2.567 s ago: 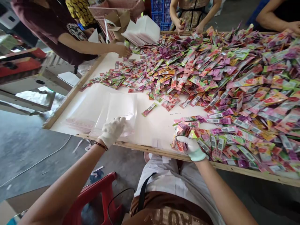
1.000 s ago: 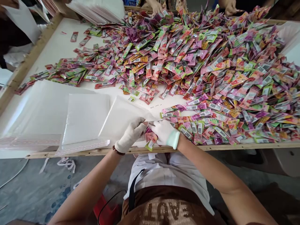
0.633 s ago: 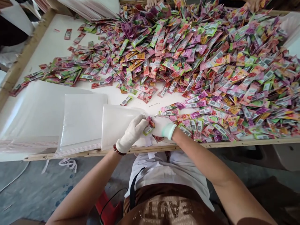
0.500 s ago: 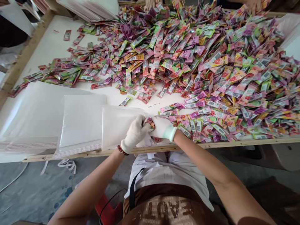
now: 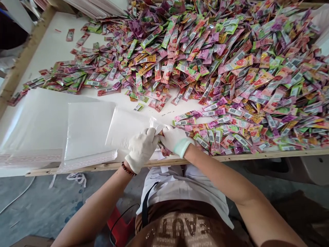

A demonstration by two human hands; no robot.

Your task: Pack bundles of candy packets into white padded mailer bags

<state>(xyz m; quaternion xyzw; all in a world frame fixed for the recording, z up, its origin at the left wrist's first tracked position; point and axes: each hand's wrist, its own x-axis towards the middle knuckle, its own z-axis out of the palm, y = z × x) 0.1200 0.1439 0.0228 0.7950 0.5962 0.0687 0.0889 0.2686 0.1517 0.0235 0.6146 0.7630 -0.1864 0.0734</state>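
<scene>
In white knit gloves, my left hand [image 5: 143,145] and my right hand [image 5: 173,139] meet near the table's front edge. My left fingers are closed on the open end of a clear plastic bag [image 5: 128,127], which lies out to the left, tilted slightly. Pinched beside it, my right fingers are at the bag's mouth. Part of a colourful sachet [image 5: 166,151] shows just under the right hand; the gloves hide most of what lies between them. A wide heap of printed stick sachets [image 5: 190,61] covers the table beyond and to the right.
Stacked clear bags with adhesive strips [image 5: 38,120] lie at the left, a smaller bag [image 5: 88,130] on top. A wooden rim [image 5: 97,167] edges the table. More flat sheets or bags [image 5: 102,7] stand at the back left. A red stool [image 5: 120,223] is below.
The bag has tilted and drawn up toward the right hand, its mouth bunched between the gloves. My left hand has shifted slightly left and down. Hands seen at the far edge have left view.
</scene>
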